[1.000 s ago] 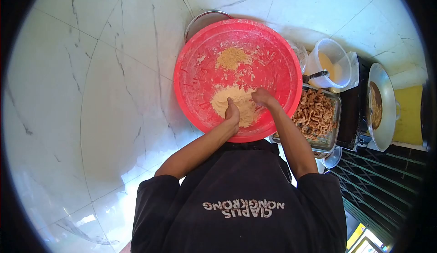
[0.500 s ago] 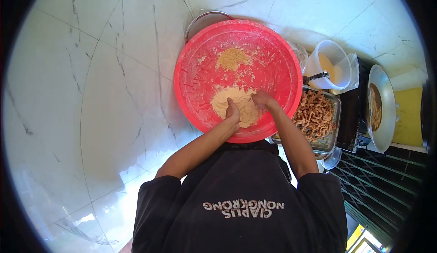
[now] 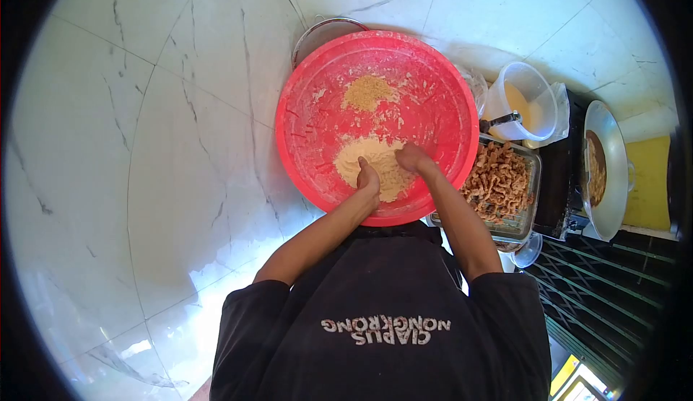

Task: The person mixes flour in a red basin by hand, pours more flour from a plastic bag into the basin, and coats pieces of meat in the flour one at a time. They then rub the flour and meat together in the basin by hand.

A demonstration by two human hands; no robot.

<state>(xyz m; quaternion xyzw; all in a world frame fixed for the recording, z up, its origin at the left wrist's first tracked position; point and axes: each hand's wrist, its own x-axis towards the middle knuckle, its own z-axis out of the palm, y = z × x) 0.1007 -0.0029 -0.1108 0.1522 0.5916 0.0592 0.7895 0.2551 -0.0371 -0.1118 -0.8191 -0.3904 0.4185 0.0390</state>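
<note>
A wide red plastic basin [image 3: 303, 177] holds a heap of pale flour-like powder [image 3: 375, 145] on its near side. My left hand [image 3: 368, 177] rests at the heap's near edge, thumb raised apart and the other fingers partly hidden against the powder. At the heap's right side is my right hand [image 3: 413, 158], slightly blurred, its fingers curled down; whatever they hold is hidden. A smaller patch of coarser yellowish crumbs [image 3: 369, 93] lies farther back in the basin. White powder streaks the red walls.
Right of the basin stand a metal tray [image 3: 535, 177] of brown fried pieces [image 3: 498, 181] and a translucent bucket [image 3: 545, 112] with yellowish liquid. Farther right, a large wok [image 3: 613, 177] contains brown food in oil. A metal-rimmed round container [image 3: 317, 31] sits behind the basin.
My right hand has shifted slightly left and away from my body over the powder. My left hand has barely moved.
</note>
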